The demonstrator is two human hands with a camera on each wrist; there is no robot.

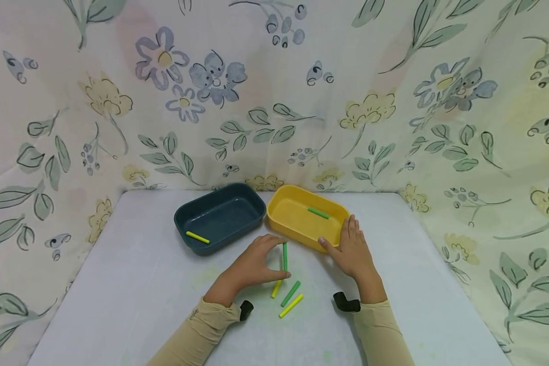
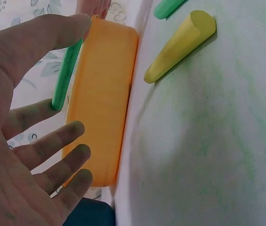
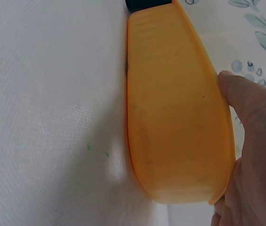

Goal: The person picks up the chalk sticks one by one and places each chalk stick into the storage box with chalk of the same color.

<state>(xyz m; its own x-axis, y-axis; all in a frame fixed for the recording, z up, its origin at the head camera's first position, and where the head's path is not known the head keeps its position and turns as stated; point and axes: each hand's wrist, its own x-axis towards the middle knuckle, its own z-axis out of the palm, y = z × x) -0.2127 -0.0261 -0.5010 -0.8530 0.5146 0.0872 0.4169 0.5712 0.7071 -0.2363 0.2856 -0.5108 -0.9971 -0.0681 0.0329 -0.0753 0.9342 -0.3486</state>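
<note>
The left hand point(image 1: 256, 262) pinches a green stick point(image 1: 285, 256) by its ends on the near side of the yellow tray point(image 1: 297, 213), partly hiding a yellow stick point(image 1: 276, 290); the right hand point(image 1: 354, 254), fingers straight, touches the tray's right end, partly cut off in the right wrist view

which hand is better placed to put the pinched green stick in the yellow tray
Left, most likely: the left hand pinches the cylindrical green chalk-like stick, close to the yellow rectangular plastic-looking tray. The right hand holds no stick and rests against the tray's rim.
</note>
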